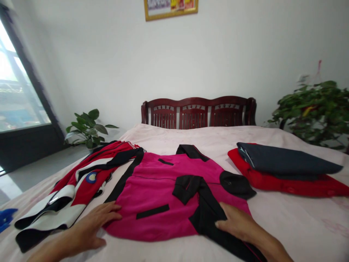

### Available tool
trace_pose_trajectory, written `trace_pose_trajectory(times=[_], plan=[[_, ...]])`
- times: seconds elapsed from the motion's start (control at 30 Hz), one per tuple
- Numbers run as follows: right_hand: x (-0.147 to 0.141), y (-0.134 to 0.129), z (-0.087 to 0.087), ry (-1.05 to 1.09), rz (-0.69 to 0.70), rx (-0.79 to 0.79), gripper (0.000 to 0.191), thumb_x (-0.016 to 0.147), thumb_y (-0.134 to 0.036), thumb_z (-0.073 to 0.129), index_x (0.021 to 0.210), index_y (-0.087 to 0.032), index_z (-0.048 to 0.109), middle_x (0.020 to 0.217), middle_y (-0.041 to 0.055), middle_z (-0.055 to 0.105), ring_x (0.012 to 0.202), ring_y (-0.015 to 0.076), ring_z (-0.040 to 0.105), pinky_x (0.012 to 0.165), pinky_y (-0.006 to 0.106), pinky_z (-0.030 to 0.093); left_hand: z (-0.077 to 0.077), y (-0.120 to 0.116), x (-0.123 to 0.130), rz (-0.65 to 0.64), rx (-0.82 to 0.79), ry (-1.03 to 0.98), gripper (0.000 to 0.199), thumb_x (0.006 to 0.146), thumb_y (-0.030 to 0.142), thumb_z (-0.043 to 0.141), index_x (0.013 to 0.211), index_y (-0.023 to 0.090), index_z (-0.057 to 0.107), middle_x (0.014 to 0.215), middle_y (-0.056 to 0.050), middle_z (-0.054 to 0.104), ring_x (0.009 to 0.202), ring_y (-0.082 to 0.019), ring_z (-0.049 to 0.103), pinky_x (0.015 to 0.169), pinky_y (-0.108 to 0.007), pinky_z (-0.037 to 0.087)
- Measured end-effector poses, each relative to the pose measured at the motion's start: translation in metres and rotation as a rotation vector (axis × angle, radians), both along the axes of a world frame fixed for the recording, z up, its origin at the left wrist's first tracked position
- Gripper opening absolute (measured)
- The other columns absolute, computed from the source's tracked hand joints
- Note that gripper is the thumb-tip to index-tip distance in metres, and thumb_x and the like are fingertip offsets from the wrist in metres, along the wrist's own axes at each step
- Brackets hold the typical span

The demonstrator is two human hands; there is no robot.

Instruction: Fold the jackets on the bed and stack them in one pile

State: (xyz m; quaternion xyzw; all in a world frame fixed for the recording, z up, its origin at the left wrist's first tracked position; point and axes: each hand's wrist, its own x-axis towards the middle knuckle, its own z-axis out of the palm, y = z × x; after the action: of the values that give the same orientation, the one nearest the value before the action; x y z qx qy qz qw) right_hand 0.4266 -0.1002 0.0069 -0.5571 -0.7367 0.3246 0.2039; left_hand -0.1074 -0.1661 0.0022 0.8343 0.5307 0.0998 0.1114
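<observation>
A magenta jacket (155, 191) with black trim lies spread on the bed, its dark collar (236, 185) towards the right. My left hand (94, 225) rests at the jacket's lower left edge, fingers stretched out and apart, touching the cloth. On the near side, my right hand (237, 222) has its thumb and fingers around part of the black sleeve (208, 214). That sleeve is folded over the jacket's front, with the cuff (184, 189) pointing left. Some of the right fingers are hidden behind the hand.
Red, white and navy garments (89, 178) lie at the left. A folded dark garment (286, 160) sits on a folded red one (289, 185) at the right. A blue item (7, 218) is at the left edge. Behind stands a wooden headboard (193, 112), with plants either side.
</observation>
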Motion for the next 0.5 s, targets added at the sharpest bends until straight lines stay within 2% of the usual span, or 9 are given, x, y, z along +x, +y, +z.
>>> trace_pose_trajectory(times=[0.07, 0.13, 0.2, 0.3, 0.4, 0.5], plan=[[-0.001, 0.002, 0.007, 0.052, 0.052, 0.015, 0.035, 0.074, -0.033, 0.060, 0.104, -0.021, 0.072, 0.101, 0.0051, 0.076, 0.093, 0.0275, 0.068, 0.084, 0.034, 0.051, -0.008, -0.002, -0.003, 0.024, 0.105, 0.033, 0.044, 0.078, 0.026, 0.066, 0.120, 0.036, 0.069, 0.141, -0.003, 0.060, 0.135, -0.028, 0.049, 0.114, -0.041, 0.037], [0.000, 0.009, 0.016, 0.070, 0.049, 0.082, 0.036, 0.080, -0.035, 0.053, 0.108, -0.020, 0.072, 0.106, 0.0065, 0.075, 0.099, 0.0280, 0.067, 0.089, 0.036, 0.050, -0.008, 0.002, 0.000, 0.046, 0.166, 0.039, 0.032, 0.084, 0.023, 0.058, 0.111, 0.033, 0.072, 0.131, -0.003, 0.068, 0.126, -0.024, 0.057, 0.114, -0.037, 0.037], [0.004, 0.019, 0.025, 0.029, -0.011, 0.184, 0.038, 0.086, -0.037, 0.048, 0.111, -0.020, 0.070, 0.113, 0.0089, 0.073, 0.106, 0.0286, 0.066, 0.094, 0.037, 0.048, 0.002, 0.012, 0.005, 0.108, 0.202, 0.040, 0.028, 0.087, 0.025, 0.053, 0.107, 0.030, 0.071, 0.119, -0.002, 0.073, 0.119, -0.022, 0.062, 0.114, -0.036, 0.037], [0.012, 0.036, 0.031, -0.128, -0.159, 0.308, 0.040, 0.092, -0.036, 0.043, 0.117, -0.018, 0.067, 0.121, 0.0128, 0.071, 0.112, 0.0289, 0.064, 0.095, 0.036, 0.047, 0.027, 0.038, 0.019, 0.244, 0.221, 0.093, 0.030, 0.090, 0.027, 0.046, 0.106, 0.028, 0.070, 0.112, -0.003, 0.075, 0.114, -0.024, 0.064, 0.111, -0.039, 0.039], [0.015, 0.049, 0.023, -0.362, -0.274, 0.339, 0.038, 0.096, -0.033, 0.039, 0.123, -0.019, 0.063, 0.120, 0.0139, 0.070, 0.111, 0.0291, 0.066, 0.090, 0.036, 0.048, 0.041, 0.073, 0.043, 0.275, 0.198, 0.252, 0.032, 0.089, 0.021, 0.042, 0.102, 0.022, 0.071, 0.103, -0.007, 0.075, 0.104, -0.026, 0.067, 0.110, -0.046, 0.037], [0.010, 0.052, 0.004, -0.578, -0.298, 0.262, 0.036, 0.098, -0.029, 0.037, 0.125, -0.021, 0.060, 0.119, 0.0129, 0.071, 0.103, 0.0293, 0.069, 0.081, 0.037, 0.050, 0.028, 0.101, 0.068, 0.312, 0.251, 0.381, 0.035, 0.084, 0.014, 0.046, 0.111, 0.020, 0.068, 0.109, -0.011, 0.071, 0.109, -0.028, 0.064, 0.109, -0.051, 0.033]])
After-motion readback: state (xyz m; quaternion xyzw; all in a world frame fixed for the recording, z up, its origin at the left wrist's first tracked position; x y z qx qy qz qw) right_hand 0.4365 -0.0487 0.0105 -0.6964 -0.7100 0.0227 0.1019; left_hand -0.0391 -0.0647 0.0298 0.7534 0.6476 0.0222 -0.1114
